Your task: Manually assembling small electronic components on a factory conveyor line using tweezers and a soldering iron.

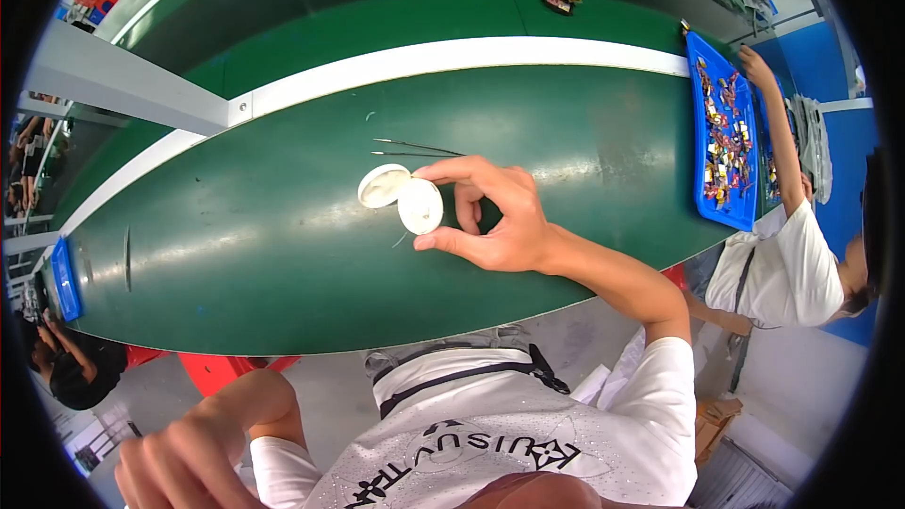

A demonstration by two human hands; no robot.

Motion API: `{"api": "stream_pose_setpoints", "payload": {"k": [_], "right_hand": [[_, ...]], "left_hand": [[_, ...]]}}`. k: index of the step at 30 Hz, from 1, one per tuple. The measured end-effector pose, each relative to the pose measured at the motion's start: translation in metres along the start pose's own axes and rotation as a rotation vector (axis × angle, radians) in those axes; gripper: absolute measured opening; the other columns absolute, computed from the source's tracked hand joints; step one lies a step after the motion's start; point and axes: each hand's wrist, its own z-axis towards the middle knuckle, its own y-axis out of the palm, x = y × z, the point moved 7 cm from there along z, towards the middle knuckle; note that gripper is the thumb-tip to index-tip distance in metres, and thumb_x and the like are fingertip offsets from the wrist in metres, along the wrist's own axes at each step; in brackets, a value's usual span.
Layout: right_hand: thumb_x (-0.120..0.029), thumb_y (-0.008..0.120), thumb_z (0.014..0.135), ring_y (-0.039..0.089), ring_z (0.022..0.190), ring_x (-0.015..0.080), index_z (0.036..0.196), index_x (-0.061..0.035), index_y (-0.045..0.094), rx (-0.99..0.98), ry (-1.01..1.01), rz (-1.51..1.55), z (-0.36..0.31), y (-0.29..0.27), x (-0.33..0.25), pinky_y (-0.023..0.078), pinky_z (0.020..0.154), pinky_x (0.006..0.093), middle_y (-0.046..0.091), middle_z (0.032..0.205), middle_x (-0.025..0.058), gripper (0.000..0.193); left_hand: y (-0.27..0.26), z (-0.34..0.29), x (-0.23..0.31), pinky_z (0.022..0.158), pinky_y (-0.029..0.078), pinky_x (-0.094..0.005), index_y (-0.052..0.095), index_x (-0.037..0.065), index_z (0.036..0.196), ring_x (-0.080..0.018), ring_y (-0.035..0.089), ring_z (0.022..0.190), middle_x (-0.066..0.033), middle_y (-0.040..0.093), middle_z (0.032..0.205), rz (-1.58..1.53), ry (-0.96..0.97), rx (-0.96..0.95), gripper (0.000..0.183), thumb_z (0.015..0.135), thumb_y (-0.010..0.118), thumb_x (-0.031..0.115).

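My right hand (pixel 500 212) reaches over the green table (pixel 283 273) and pinches a small round white case (pixel 419 207) between thumb and fingers. The case's round lid (pixel 384 186) is hinged up to the left, so the pale inside shows. A thin pale strand (pixel 400 239) shows just below the case. Beyond it lies a pair of dark tweezers (pixel 415 147), partly behind my hand. My left hand (pixel 184 462) is raised at the lower left, off the table, with its fingers curled in; the fingertips are hidden.
A blue tray (pixel 700 151) full of small colourful parts stands at the right, beside a co-worker's hand (pixel 757 66). Another blue tray (pixel 65 278) is at the far left. A white rail (pixel 452 52) and post (pixel 141 80) bound the table's far side. A red stool (pixel 212 372) stands below.
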Motion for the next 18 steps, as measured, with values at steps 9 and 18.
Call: {"api": "stream_pose_setpoints", "payload": {"k": [9, 18], "right_hand": [[-0.018, 0.093, 0.078, 0.051, 0.043, 0.0061, 0.126, -0.0011, 0.065, -0.008, 0.009, 0.01, 0.003, 0.006, -0.003, 0.032, 0.048, 0.0227, 0.057, 0.054, -0.0018, 0.057], [-0.02, 0.092, 0.079, 0.051, 0.043, 0.0063, 0.125, -0.0005, 0.065, -0.019, 0.013, -0.009, 0.001, 0.003, -0.002, 0.032, 0.047, 0.0228, 0.057, 0.054, -0.0017, 0.057]], "left_hand": [[0.02, -0.019, 0.006, 0.049, 0.044, -0.0188, 0.046, 0.015, 0.069, -0.0077, 0.049, 0.056, 0.0083, 0.042, 0.063, 0.498, 0.81, 0.49, 0.04, 0.109, 0.045, 0.018], [0.011, -0.011, 0.021, 0.045, 0.044, -0.0144, 0.055, 0.011, 0.078, -0.0009, 0.047, 0.05, 0.0091, 0.053, 0.066, 0.256, 0.038, 0.104, 0.026, 0.103, 0.055, 0.006]]}}
